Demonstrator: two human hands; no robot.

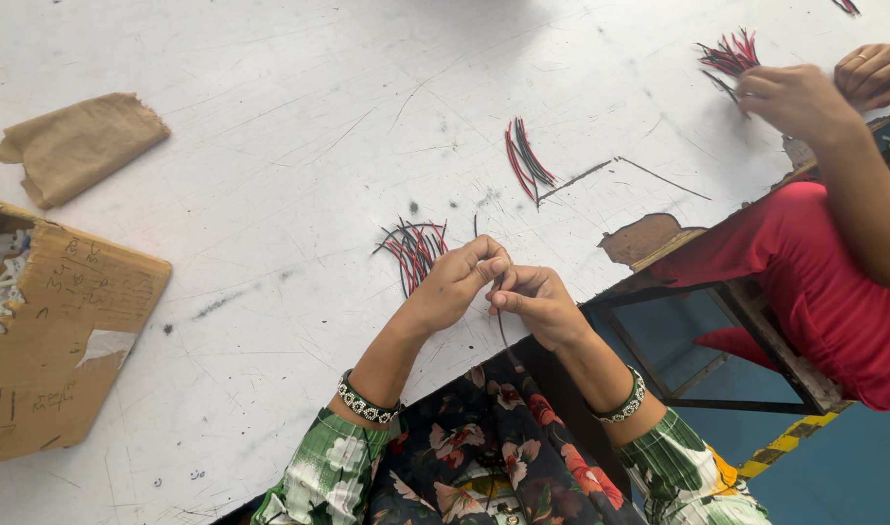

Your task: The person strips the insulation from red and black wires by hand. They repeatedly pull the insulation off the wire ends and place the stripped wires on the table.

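My left hand (455, 282) and my right hand (537, 301) meet at the near edge of the white table (270, 194). Both pinch one thin dark wire (503, 331) that hangs down between them toward my lap. Just left of my left hand lies a loose bunch of red and black wires (414, 251). A second small bundle of red and black wires (528, 160) lies farther back on the table.
Another person in red sits at the right; their hands (805, 92) touch a further wire bunch (729, 53). A cardboard box (56, 331) stands at the left edge. A torn brown paper piece (80, 141) lies at the back left. The table's edge is chipped (644, 238).
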